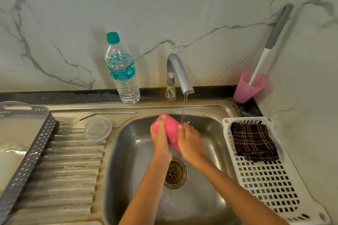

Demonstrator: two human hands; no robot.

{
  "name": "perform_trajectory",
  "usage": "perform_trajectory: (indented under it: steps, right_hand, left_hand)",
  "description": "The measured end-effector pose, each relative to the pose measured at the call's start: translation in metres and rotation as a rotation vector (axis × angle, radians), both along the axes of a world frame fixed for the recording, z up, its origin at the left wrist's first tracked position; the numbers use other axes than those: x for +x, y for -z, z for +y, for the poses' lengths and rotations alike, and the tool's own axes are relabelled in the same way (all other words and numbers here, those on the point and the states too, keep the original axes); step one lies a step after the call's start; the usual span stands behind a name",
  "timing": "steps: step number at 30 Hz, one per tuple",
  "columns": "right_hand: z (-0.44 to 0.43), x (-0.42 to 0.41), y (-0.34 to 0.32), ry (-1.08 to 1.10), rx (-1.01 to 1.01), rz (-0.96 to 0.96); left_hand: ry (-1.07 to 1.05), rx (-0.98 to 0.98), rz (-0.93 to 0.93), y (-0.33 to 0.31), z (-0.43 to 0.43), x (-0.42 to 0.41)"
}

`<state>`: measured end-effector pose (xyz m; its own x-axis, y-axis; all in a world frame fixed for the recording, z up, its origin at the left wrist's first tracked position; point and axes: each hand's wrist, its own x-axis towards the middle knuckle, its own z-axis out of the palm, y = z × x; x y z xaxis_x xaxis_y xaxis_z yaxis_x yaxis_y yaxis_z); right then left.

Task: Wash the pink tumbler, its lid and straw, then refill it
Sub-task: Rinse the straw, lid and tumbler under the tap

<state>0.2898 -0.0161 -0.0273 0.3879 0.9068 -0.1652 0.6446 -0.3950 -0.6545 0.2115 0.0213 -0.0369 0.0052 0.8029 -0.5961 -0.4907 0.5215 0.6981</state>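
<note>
centre left: straw [108,115], lid [98,129] lie on drainboard [73,160] | centre: left hand [161,139] fingers wrap pink tumbler [172,129] under running tap [180,73]; right hand [191,143], blurred, clasps its other end | step: rinsing tumbler | next: probably lid, straw; needs one hand freed
</note>
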Motion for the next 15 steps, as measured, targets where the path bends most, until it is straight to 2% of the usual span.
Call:
perform_trajectory:
  steps: [2, 3, 6, 7, 8, 12, 14, 15]
  right_hand:
    - [-0.013, -0.011, -0.003, -0.031, 0.084, -0.075]
    - [-0.010, -0.008, -0.002, 0.015, 0.048, -0.001]
    - [0.018, 0.012, -0.005, 0.153, -0.247, 0.370]
    - [0.025, 0.016, -0.007, 0.159, -0.304, 0.432]
    - [0.026, 0.016, -0.009, 0.144, -0.312, 0.418]
    - [0.007, -0.014, -0.005, -0.016, 0.075, -0.103]
    - [0.002, -0.009, 0.006, -0.087, 0.094, -0.181]
    - [0.004, -0.001, 0.007, -0.033, 0.072, -0.109]
  left_hand:
    - [0.023, -0.011, 0.004, 0.004, 0.001, -0.003]
    - [0.074, -0.005, 0.023, 0.005, 0.001, -0.005]
    - [0.205, 0.014, 0.014, 0.005, -0.002, -0.007]
    - [0.210, 0.012, 0.002, 0.005, -0.002, -0.007]
    - [0.194, 0.008, -0.004, 0.005, -0.001, -0.007]
    - [0.050, 0.053, -0.022, 0.008, 0.003, -0.004]
    - [0.014, 0.039, -0.062, 0.008, 0.001, -0.005]
    - [-0.011, 0.025, -0.081, 0.010, 0.000, -0.005]
